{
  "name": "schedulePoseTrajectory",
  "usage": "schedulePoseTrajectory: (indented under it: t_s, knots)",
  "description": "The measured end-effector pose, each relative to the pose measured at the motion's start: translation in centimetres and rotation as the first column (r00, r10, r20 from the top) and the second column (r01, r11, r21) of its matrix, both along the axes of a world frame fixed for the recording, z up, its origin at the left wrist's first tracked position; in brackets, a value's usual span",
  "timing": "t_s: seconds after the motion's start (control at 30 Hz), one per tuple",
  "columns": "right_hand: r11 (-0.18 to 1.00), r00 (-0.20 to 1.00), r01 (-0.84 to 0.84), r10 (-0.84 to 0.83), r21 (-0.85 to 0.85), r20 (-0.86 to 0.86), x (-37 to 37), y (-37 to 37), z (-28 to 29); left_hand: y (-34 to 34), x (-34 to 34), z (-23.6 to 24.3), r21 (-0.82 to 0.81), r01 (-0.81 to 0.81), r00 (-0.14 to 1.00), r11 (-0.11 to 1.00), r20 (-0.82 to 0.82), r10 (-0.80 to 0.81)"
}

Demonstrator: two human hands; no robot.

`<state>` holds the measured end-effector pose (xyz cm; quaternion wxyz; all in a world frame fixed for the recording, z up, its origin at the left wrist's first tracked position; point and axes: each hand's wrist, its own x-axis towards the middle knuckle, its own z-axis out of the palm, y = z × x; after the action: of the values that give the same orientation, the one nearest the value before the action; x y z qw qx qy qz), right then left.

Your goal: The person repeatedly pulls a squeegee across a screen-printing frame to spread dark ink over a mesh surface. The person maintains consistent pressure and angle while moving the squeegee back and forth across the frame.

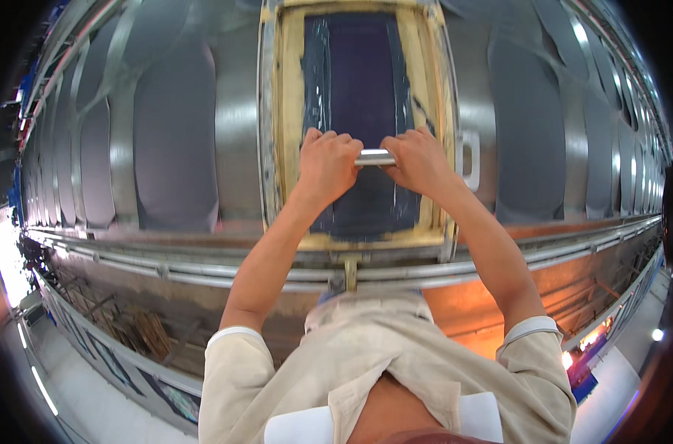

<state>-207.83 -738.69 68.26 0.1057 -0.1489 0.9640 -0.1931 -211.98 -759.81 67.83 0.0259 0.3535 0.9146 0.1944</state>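
Both my hands grip one metal bar, apparently the handle of a squeegee (374, 157), held crosswise over a printing screen (293, 89). My left hand (327, 169) wraps round the bar's left part, and my right hand (419, 163) is closed round its right part, with a short bare stretch between them. The squeegee's blade is hidden from this view. Yellow-stained borders surround the screen's dark middle, where blue-black ink (316, 74) lies in streaks along both sides. The screen rests on a long metal table (235, 118).
Grey fabric panels (175, 140) lie in rows along the table, more of them (529, 140) to the right. A white loop-shaped handle (471, 159) sits by the screen's right edge. Metal rails (203, 275) run along the table's near side, close to my body. Orange light glows at lower right.
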Motion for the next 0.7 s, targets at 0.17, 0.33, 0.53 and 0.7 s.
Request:
schedulePoseTrajectory:
  t_s: [0.17, 0.33, 0.53, 0.7]
  knots:
    - [0.998, 0.994, 0.057, -0.055, 0.015, -0.089, -18.4, 4.9, -0.9, 5.4, -18.8, -0.5, -0.117, 0.017, 0.996, 0.993, -0.085, -0.027]
    - [0.995, 0.996, 0.092, -0.091, 0.030, -0.010, -31.2, 8.6, -2.3, 9.1, -30.9, -0.6, -0.197, 0.006, 0.999, 0.980, -0.051, -0.017]
    - [0.998, 0.999, 0.037, -0.039, -0.049, -0.030, -34.5, 9.3, -3.6, 9.4, -34.3, -2.8, -0.139, -0.045, 0.996, 0.989, 0.071, 0.055]
    - [0.998, 0.998, 0.070, -0.070, -0.004, 0.006, -30.6, 8.2, -2.7, 9.0, -30.4, -2.4, -0.104, -0.067, 0.997, 0.992, 0.031, 0.071]
